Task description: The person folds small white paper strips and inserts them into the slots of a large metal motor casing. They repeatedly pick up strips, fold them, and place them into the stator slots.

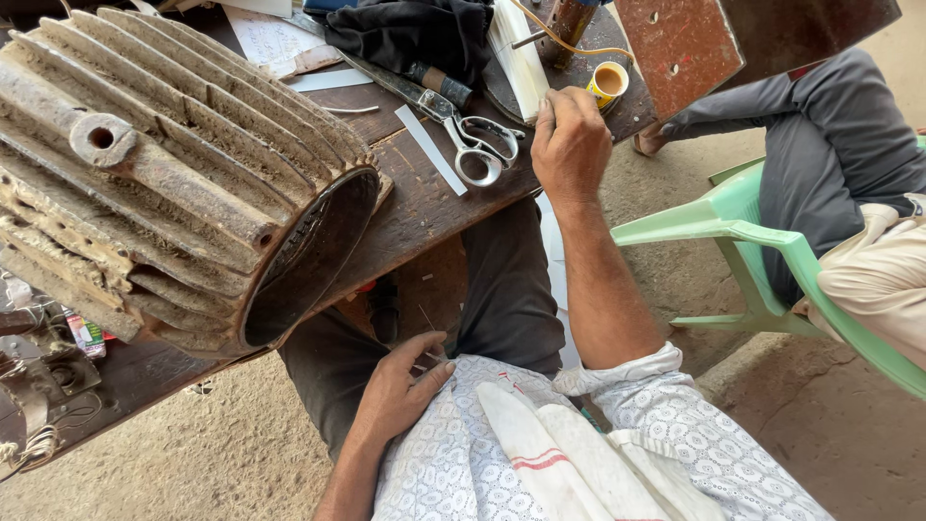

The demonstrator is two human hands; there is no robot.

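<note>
My right hand (571, 143) reaches out over the edge of the dark wooden table (424, 207), fingers pinched together beside a stack of white paper strips (518, 60) and a small yellow cup (608, 82). What it pinches is too small to tell. My left hand (400, 386) rests in my lap and pinches a thin needle-like sliver between thumb and fingers. A big, dirty finned motor housing (169, 178) lies on its side at the left of the table. Steel scissors (473, 140) lie just left of my right hand.
A loose white strip (430, 150) lies by the scissors, black cloth (410, 34) behind them. A rusty metal plate (690, 39) juts in at the top right. Another person sits on a green plastic chair (762, 246) at the right. The floor is sandy.
</note>
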